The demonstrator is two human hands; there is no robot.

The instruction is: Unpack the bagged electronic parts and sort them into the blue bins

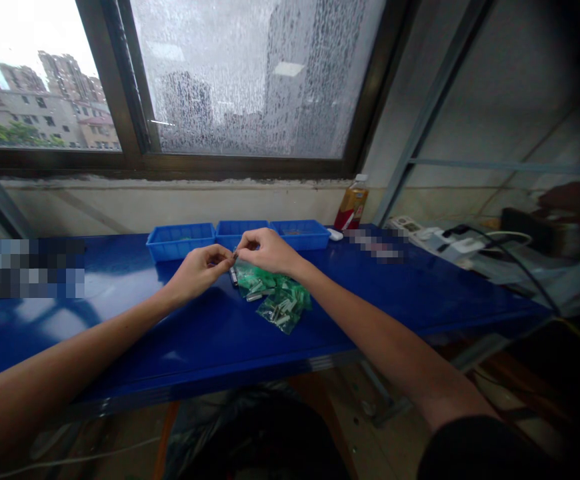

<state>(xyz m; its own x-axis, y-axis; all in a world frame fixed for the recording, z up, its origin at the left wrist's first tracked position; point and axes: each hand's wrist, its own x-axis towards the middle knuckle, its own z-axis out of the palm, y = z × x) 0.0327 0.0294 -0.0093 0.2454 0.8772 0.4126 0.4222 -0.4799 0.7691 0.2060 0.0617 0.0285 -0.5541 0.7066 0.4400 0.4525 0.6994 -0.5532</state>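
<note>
My left hand [200,270] and my right hand [269,251] meet above the blue table, in front of the bins. Thumb and fingers of both are pinched together at a tiny dark piece [235,255], too small to name. Just below the fingertips is a small silvery cylinder [233,275]; whether it lies on the table or hangs from the fingers, I cannot tell. Beneath and beside my right hand lie clear green-tinted plastic bags [290,297] with several small silvery, rod-like parts in and around them. My right hand and forearm hide part of this pile.
Behind the hands stand three blue plastic bins [183,241] in a row. A bottle with amber liquid [353,203] is at the back right, a white object [336,235] beside it. Cables and white devices [457,247] crowd the right end of the blue table [190,347].
</note>
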